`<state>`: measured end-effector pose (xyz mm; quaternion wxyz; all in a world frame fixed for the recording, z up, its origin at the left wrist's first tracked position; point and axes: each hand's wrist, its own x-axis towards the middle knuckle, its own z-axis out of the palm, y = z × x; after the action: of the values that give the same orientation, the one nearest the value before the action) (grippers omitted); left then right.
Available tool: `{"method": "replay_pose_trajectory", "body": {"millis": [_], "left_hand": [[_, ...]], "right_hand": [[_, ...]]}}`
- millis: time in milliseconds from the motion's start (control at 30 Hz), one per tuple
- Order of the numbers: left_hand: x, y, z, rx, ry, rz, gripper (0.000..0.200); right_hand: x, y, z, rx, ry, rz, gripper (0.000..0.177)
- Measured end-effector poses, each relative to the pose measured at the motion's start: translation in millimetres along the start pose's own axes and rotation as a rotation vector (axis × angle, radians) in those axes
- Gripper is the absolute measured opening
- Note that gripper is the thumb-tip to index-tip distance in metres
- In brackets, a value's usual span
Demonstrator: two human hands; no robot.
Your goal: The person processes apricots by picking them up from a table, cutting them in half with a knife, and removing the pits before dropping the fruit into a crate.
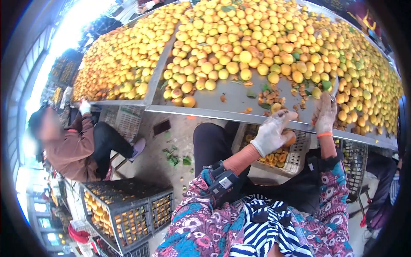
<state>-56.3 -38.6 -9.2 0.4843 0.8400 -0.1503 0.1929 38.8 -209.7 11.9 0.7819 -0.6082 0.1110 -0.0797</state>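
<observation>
My left hand (270, 136), in a whitish glove, is above a pale plastic crate (302, 150) under the table edge. Its fingers curl around an orange apricot piece (290, 138). Cut apricot halves (276, 157) lie in the crate below. In my right hand (325, 115), also gloved, is a knife (336, 85) with its blade pointing up and away from me. This hand is at the metal table's front edge, close to a yellow-green apricot (316, 93) and a green leaf (326, 85).
Whole apricots (239, 38) cover most of the metal table (205, 102), with scraps (270, 97) near its front. A divider (160, 64) splits it. At left sits another person (70, 150). Black crates of apricots (128, 214) stand on the floor, where leaves (172, 157) lie.
</observation>
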Motion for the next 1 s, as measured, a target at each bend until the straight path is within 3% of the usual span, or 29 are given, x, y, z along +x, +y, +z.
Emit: {"method": "replay_pose_trajectory", "body": {"millis": [67,100,167,200,267,333,367,467,500,567,633,667,733,833,867,933,1000], "left_hand": [[1,-6,-36,0.096,0.146,-0.062,0.043],[3,-25,-58,0.336,0.252,-0.011,0.043],[2,-61,-117,0.377,0.333,-0.329,0.027],[0,-71,-145,0.630,0.452,-0.354,0.025],[-14,-118,-202,0.856,0.366,-0.582,0.032],[-12,-112,-230,1.105,0.082,-0.823,0.041],[-12,-127,-230,1.208,0.005,-0.895,0.035],[0,-142,-216,1.380,-0.224,-0.917,0.041],[9,-140,-211,1.266,-0.284,-0.985,0.047],[16,-153,-200,1.034,-0.347,-0.933,0.049],[22,-160,-178,0.729,-0.421,-0.764,0.056],[20,-161,-160,0.726,-0.330,-0.754,0.055],[33,-113,-136,0.366,-0.202,-0.722,0.052],[38,-103,-96,-0.356,0.047,-0.381,0.048],[38,-97,-90,-0.528,0.032,-0.453,0.050],[42,-85,-73,-0.856,0.115,-0.413,0.048],[50,-75,-65,-0.857,0.121,-0.358,0.047]], "right_hand": [[12,27,-27,0.071,-0.039,-0.013,0.020],[9,29,-31,0.069,-0.027,-0.019,0.020],[10,31,-38,0.123,-0.071,0.037,0.021],[9,31,-38,0.147,-0.087,0.064,0.022],[6,30,-34,0.091,-0.097,0.068,0.023],[3,31,-30,0.044,-0.088,0.044,0.023],[5,34,-32,0.043,-0.107,0.056,0.023],[2,28,-28,0.006,-0.065,0.086,0.023],[2,28,-29,0.008,-0.063,0.068,0.023],[4,33,-30,0.011,-0.062,0.024,0.022],[7,37,-32,0.021,-0.060,0.042,0.021],[8,37,-34,0.025,-0.056,0.047,0.021],[4,33,-34,0.041,-0.077,0.033,0.024],[7,31,-37,0.041,-0.076,0.094,0.027],[6,27,-36,-0.017,-0.112,0.080,0.027],[-2,22,-31,-0.137,-0.189,0.062,0.028],[-13,16,-22,-0.217,-0.330,0.018,0.025]]}}
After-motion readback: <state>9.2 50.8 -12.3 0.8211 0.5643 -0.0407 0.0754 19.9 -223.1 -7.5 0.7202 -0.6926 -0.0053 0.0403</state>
